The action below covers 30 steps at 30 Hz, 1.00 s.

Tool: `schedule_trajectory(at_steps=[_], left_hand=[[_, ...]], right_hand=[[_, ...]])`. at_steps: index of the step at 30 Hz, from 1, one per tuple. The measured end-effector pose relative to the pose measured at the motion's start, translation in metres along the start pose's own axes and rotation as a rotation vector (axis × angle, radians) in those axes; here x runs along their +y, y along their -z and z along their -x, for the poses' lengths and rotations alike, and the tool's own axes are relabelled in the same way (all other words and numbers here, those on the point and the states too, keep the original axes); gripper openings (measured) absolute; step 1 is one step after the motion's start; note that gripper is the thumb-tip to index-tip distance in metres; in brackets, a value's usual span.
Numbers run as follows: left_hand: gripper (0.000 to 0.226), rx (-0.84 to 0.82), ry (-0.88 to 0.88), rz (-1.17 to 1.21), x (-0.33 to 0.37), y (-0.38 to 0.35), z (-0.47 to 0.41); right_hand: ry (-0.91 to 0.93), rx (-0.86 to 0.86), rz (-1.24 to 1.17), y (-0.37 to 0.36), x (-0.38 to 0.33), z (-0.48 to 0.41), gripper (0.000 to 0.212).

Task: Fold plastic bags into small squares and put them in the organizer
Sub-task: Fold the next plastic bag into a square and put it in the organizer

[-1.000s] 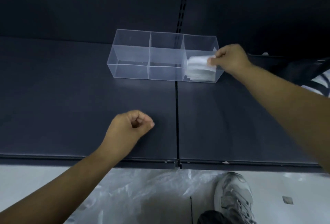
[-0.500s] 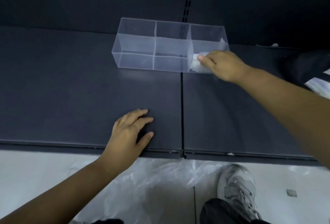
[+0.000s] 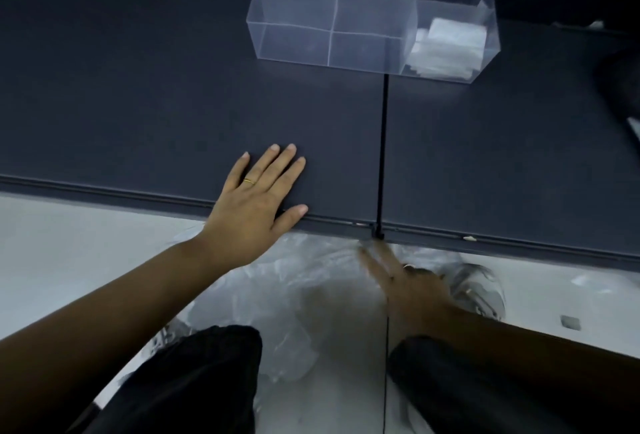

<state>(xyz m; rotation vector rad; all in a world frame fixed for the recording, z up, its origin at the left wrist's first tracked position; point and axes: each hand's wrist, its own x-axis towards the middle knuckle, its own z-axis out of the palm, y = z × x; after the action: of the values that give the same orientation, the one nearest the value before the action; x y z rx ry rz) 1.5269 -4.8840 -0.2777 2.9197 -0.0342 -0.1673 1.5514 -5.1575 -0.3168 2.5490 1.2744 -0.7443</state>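
A clear plastic organizer point(image 3: 294, 23) with several compartments stands at the far side of the dark shelf point(image 3: 156, 104). Folded white plastic bags point(image 3: 446, 46) lie stacked in its right-hand compartment. My left hand point(image 3: 258, 198) rests flat and open on the shelf's front edge, a gold ring on one finger. Blurred by motion, my right hand point(image 3: 405, 281) is below the shelf edge with fingers spread, over a heap of loose clear plastic bags point(image 3: 294, 295) on the floor. It holds nothing that I can see.
A seam point(image 3: 382, 156) splits the shelf into two panels. My dark trouser legs point(image 3: 194, 381) and a grey shoe point(image 3: 481, 288) are on the pale floor below. A dark object point(image 3: 620, 87) lies at the shelf's right edge.
My right hand let go of the folded bag in the right compartment and dropped down to the floor bags. My left hand went from a fist to flat. The view tilted downward.
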Motion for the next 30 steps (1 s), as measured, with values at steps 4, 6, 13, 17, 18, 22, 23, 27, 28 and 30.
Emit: schedule_trajectory(at_steps=[4, 6, 13, 17, 18, 22, 23, 27, 28, 30], left_hand=[[0.071, -0.031, 0.016, 0.153, 0.003, 0.007, -0.003], [0.065, -0.098, 0.082, 0.454, 0.006, 0.023, -0.007], [0.050, -0.320, 0.048, 1.357, 0.025, 0.077, -0.019], [0.034, -0.074, 0.321, 1.361, 0.026, 0.066, -0.039], [0.035, -0.042, 0.368, 1.372, 0.021, 0.064, -0.041], [0.033, 0.039, 0.547, 1.420, -0.005, 0.057, -0.047], [0.032, 0.055, 0.584, 1.432, -0.010, 0.056, -0.048], [0.030, 0.144, 0.713, 1.352, -0.022, 0.047, -0.052], [0.033, 0.177, 0.736, 1.299, -0.022, 0.046, -0.053], [0.041, 0.272, 0.734, 1.062, -0.021, 0.046, -0.053]], right_hand=[[-0.020, -0.063, -0.080, 0.025, 0.007, -0.007, 0.024], [0.065, -0.001, -0.477, 0.052, 0.003, 0.001, 0.024], [-0.127, 0.305, -1.416, 0.150, 0.029, -0.004, 0.046], [-0.171, 0.358, -1.478, 0.147, 0.055, -0.011, 0.050], [-0.203, 0.396, -1.517, 0.144, 0.063, -0.012, 0.050], [-0.395, 0.550, -1.655, 0.137, 0.095, -0.011, 0.029], [-0.428, 0.569, -1.673, 0.135, 0.099, -0.011, 0.030], [-0.493, 0.686, -1.696, 0.127, 0.109, -0.014, 0.042], [-0.510, 0.712, -1.678, 0.125, 0.112, -0.014, 0.040], [-0.522, 0.729, -1.617, 0.123, 0.118, -0.014, 0.036]])
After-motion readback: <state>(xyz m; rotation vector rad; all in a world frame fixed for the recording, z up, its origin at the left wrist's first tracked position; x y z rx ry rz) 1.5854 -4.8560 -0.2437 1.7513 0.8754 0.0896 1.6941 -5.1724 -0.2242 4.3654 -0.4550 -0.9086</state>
